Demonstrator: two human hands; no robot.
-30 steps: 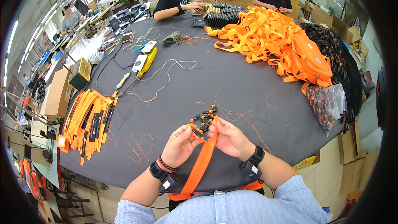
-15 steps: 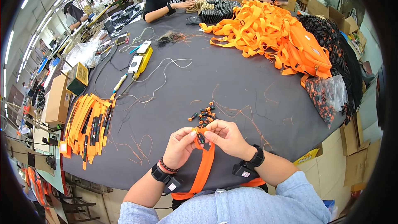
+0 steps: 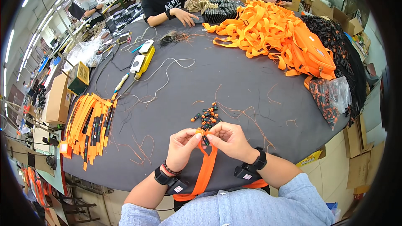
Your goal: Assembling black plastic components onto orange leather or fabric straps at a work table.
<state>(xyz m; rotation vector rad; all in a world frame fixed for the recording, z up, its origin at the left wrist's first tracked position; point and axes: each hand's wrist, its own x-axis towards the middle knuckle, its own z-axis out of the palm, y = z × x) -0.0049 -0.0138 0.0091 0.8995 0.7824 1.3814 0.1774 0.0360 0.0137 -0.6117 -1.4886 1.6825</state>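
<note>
Close to the table's near edge, my left hand [image 3: 181, 147] and my right hand [image 3: 231, 141] face each other with thumbs and fingertips pinched. Between them is the narrow looped end of an orange strap [image 3: 205, 175], which hangs down over the edge toward my lap. A small black pull piece [image 3: 205, 140] shows inside the loop, between my thumbs. How it is joined to the strap is too small to tell. Just beyond my fingertips lies a little heap of black-and-orange pull pieces [image 3: 207, 115].
Orange and black strips [image 3: 90, 125] lie at left, near a yellow power strip [image 3: 145, 63] with cables. A large orange strap heap [image 3: 264, 25], an orange bag [image 3: 312, 52] and a plastic bag of small pieces [image 3: 324, 100] occupy the right. Two people sit across the table.
My hands stay nearly in place, still pinching the strap's loop; the black piece shifts slightly. Across the table, one person has turned and reaches a hand out over the tabletop.
</note>
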